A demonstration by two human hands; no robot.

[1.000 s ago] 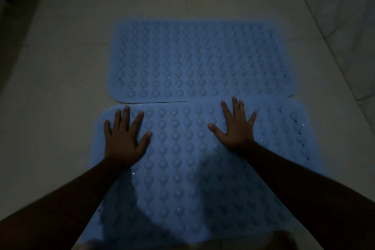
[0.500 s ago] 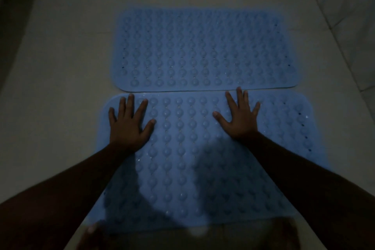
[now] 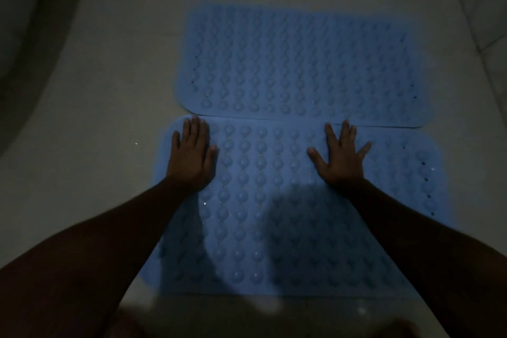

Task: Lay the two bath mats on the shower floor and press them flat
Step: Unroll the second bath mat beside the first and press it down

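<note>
Both palms down on near mat [image 3: 274, 214]: left hand [image 3: 192, 159] fingers together, right hand [image 3: 341, 159] fingers splayed, beside far mat [image 3: 301, 63] on shower floor [image 3: 109, 118].

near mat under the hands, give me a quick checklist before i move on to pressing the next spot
1. Both mats down on the shower floor: ok.
2. Left hand flat, palm down, at the far left corner of the near mat: ok.
3. Right hand flat with fingers spread, along the far edge: ok.
4. Seam with the far mat: its edge seems to overlap the near mat slightly on the right: not ok.
5. Near mat's right end and near edge pressed: cannot tell, too dark.
6. Bumps gripping the floor: cannot tell.
</note>
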